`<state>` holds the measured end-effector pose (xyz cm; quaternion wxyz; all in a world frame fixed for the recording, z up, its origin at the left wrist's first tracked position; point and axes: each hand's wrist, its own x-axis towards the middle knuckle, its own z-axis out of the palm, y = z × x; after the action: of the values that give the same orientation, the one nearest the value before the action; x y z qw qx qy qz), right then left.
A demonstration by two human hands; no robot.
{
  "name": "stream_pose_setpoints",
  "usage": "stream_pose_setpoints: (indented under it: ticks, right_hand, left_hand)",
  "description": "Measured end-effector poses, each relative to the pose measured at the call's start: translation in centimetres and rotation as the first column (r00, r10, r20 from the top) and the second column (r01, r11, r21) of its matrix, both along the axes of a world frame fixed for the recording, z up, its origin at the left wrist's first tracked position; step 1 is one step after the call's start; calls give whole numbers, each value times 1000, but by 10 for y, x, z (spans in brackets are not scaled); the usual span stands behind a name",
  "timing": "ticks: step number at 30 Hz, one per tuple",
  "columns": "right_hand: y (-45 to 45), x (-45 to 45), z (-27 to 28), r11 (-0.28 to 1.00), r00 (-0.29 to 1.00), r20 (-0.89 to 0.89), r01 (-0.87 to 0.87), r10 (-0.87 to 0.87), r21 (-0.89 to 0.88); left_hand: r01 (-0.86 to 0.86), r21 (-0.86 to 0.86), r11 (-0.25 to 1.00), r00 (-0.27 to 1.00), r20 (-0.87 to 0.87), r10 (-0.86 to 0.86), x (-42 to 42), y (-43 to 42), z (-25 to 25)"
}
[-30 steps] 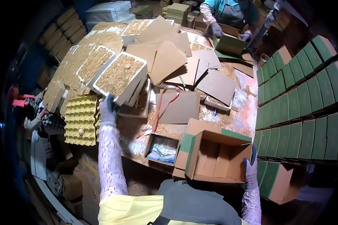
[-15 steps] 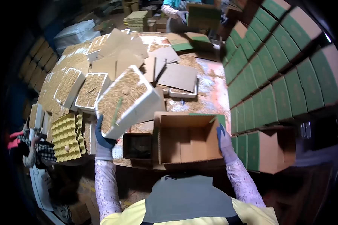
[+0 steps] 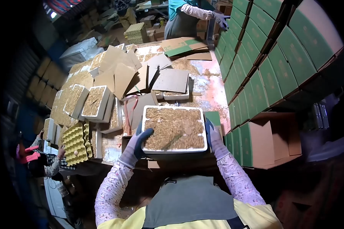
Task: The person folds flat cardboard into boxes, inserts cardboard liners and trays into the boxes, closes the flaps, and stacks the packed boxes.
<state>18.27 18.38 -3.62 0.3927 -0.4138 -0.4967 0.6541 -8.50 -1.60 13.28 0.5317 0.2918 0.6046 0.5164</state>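
A white foam box [image 3: 174,129] filled with brown husks sits level in front of my body, with a green strip lying on the husks. My left hand [image 3: 137,147], in a blue and grey glove, grips its left side, thumb over the rim. My right hand [image 3: 215,140], gloved alike, is pressed against its right side, the fingers partly hidden. The foam box covers the opening of a cardboard carton, whose green flap [image 3: 214,118] shows behind my right hand. Whether the foam box is inside the carton or above it, I cannot tell.
Stacked green cartons [image 3: 256,72] line the right side, with an open carton [image 3: 273,139] in front. Cardboard sheets [image 3: 120,74], more husk-filled foam boxes [image 3: 96,100] and yellow egg trays [image 3: 75,141] are on the left. One person [image 3: 187,19] stands at the far end, another [image 3: 46,162] at left.
The foam box has moved right and levelled out over the carton. My right hand has gone from the carton's edge to the foam box. The far person's hand now touches the carton stack.
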Motion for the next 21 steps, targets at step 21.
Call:
stream_pose_setpoints:
  ticks: [21]
  right_hand:
    - [95,-317,85,79,326,942,-944,79,320]
  left_hand:
    - [-552,-331,765,566,-823,53,-115,-100,-131]
